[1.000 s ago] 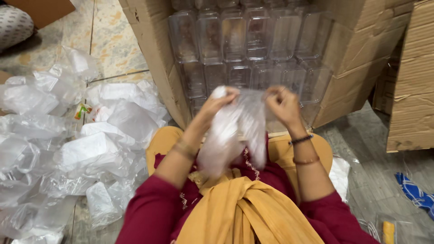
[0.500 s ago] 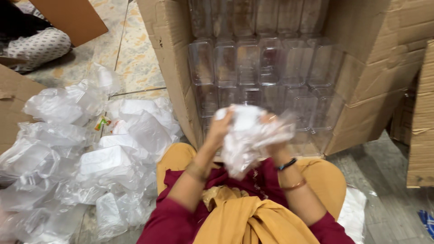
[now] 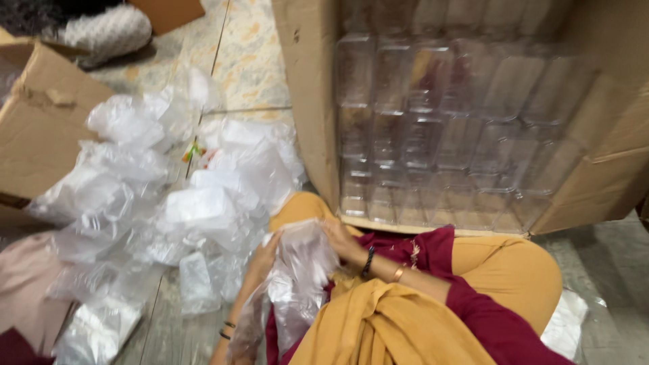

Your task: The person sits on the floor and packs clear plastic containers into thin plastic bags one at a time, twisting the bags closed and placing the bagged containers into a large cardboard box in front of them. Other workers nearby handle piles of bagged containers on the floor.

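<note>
Our left hand (image 3: 260,253) and right hand (image 3: 340,238) both closed on a crumpled clear plastic bag (image 3: 301,270), held over our lap, just below the cardboard box (image 3: 304,101) of clear containers (image 3: 446,128)

The clear plastic bag (image 3: 301,270) in my grip is crumpled and see-through, bunched upright over my lap, its tail hanging down.

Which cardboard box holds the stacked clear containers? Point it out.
The big cardboard box on its side right of the bag pile, opening showing clear containers; the left box shows none.
</note>
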